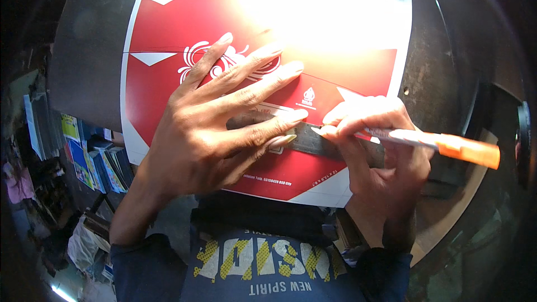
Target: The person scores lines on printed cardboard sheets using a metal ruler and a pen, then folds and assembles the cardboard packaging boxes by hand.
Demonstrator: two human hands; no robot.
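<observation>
Dark tabletop [92, 72]: metal ruler [313, 141] on red sheet [148, 100], under splayed left hand [193, 128], right hand [380, 182] curled around pen [447, 144].

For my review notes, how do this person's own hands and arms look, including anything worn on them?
The left hand and right hand are both ungloved, with no ring or watch visible. The left thumbnail looks long. Bare forearms lead into a dark blue left sleeve and right sleeve, matching the shirt, which has bold white-and-yellow lettering.
</observation>
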